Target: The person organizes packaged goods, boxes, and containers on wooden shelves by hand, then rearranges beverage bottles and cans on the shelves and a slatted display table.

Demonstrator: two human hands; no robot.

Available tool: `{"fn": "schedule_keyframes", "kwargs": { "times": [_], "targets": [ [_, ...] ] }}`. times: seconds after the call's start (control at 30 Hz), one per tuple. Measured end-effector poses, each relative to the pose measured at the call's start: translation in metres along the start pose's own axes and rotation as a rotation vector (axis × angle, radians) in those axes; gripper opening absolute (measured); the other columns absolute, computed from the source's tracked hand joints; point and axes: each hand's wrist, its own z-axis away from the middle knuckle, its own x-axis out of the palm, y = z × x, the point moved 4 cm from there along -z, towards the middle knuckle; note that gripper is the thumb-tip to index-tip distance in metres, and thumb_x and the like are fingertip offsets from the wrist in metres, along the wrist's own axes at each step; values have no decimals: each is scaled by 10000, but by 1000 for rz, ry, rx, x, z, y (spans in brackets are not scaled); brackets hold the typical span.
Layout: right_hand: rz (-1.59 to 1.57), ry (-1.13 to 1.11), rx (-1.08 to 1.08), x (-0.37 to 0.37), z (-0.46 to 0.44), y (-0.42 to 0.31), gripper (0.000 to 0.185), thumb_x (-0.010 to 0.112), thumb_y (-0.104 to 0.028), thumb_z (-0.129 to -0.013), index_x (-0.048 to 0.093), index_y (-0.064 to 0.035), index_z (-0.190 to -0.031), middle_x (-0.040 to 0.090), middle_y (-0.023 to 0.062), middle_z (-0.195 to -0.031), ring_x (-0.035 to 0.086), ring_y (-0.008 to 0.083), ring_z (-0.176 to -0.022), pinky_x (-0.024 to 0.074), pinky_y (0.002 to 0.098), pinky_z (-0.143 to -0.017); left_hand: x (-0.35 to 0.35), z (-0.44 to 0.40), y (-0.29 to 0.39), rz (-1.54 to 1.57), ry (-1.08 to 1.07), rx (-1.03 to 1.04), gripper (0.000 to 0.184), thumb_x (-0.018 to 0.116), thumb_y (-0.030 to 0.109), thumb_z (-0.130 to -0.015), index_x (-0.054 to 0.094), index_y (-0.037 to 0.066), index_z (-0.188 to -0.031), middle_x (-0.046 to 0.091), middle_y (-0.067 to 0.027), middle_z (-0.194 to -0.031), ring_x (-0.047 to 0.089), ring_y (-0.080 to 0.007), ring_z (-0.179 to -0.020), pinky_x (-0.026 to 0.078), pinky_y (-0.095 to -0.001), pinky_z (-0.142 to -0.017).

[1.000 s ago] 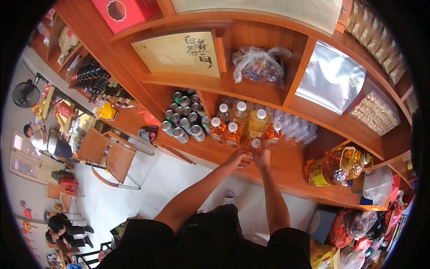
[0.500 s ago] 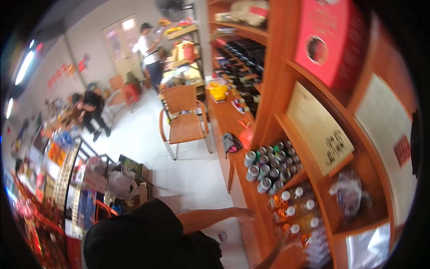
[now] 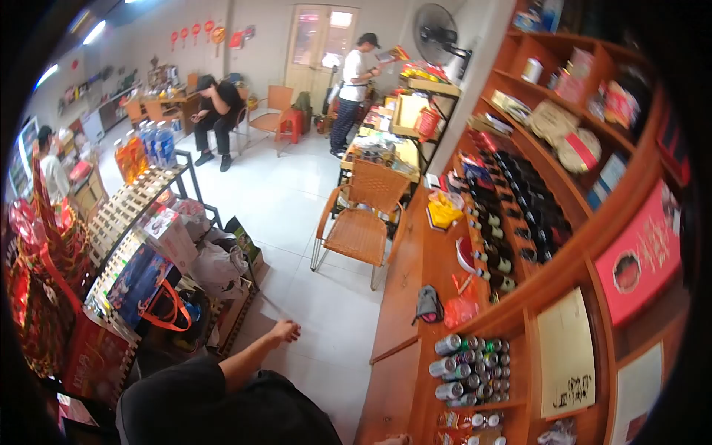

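On smooth wooden counter (image 3: 434,263): shiny cylindrical cans (image 3: 472,371), amber round-capped bottles (image 3: 451,420).

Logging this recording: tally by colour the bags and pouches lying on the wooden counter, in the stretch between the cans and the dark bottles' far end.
Yellow bag: 1
Red plastic bag: 1
Grey pouch: 1
Total: 3

Bright room, bowed view.
Ceiling tubes (image 3: 94,33) glowed upper left; the floor (image 3: 274,196) shone nearly white; shelves (image 3: 586,245) curved with lens distortion; black vignetting rounded the corners.
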Motion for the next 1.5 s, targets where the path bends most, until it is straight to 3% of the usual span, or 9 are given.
{"fn": "schedule_keyframes", "kwargs": {
  "times": [0.3,0.6,0.8,0.9,1.03,1.17,1.27,1.4,1.5],
  "targets": [
    [-129,-826,178,264,154,-159,114,525,-41,-903,558,-30,-1012,543,70,-702,517,178,-564,454,333,-516,-76,51,-51,-403,-527,-16,449,545,365,-971,603,45,-1280,677,-106,-1106,650,-213,-927,538,-357,-749],
    [717,-1800,-430,410,330,-141,324,606,-186,-966,578,-47,-1257,660,86,-861,628,159,-730,517,294,-643,-285,56,-4,148,89,307,255,551,139,-973,615,-23,-1160,682,-118,-951,663,-184,-835,550,-328,-757],
    [821,-1839,-509,456,378,-215,321,612,-205,-977,603,-56,-1261,670,71,-914,631,133,-805,509,263,-753,-384,97,36,436,340,364,216,551,110,-979,605,3,-1159,665,-84,-984,637,-145,-851,529,-286,-757],
    [440,-1807,-577,507,384,-261,288,610,-155,-976,618,-33,-1237,674,57,-919,620,123,-812,503,262,-750,-413,114,75,445,394,395,207,538,97,-985,582,21,-1172,658,-70,-980,613,-127,-818,511,-274,-767],
    [-245,-1736,-866,529,426,-448,260,587,-48,-949,576,9,-1202,673,102,-915,606,142,-789,505,305,-764,-454,119,133,305,573,508,200,535,106,-993,585,3,-1157,637,-52,-944,614,-131,-857,501,-275,-771],
    [-1034,-1731,-790,509,430,-589,422,618,-11,-902,490,-4,-1304,692,139,-901,642,229,-777,540,353,-734,-523,108,180,115,818,526,263,493,214,-1036,614,0,-1128,653,-76,-949,619,-159,-855,491,-295,-775],
    [-1358,-1788,-1107,499,424,-667,261,558,-121,-989,401,-70,-1192,679,80,-807,641,241,-615,563,392,-555,-575,90,211,-16,1002,590,254,517,199,-1023,628,-7,-1123,658,-75,-956,613,-150,-862,487,-296,-783],
    [-1987,-1228,-781,516,453,-712,232,664,-200,-893,621,-328,-1081,603,129,-643,466,203,-456,390,331,-413,-619,46,227,-129,1084,617,200,562,119,-985,637,-29,-1097,667,-85,-957,633,-166,-901,506,-319,-825],
    [-1932,-1397,-743,552,440,-719,191,667,-443,-903,631,-349,-1065,617,131,-666,482,216,-473,400,344,-424,-627,30,240,-292,1154,538,227,594,145,-971,640,-43,-1088,678,-112,-972,648,-177,-893,516,-322,-818]
  ]
}}
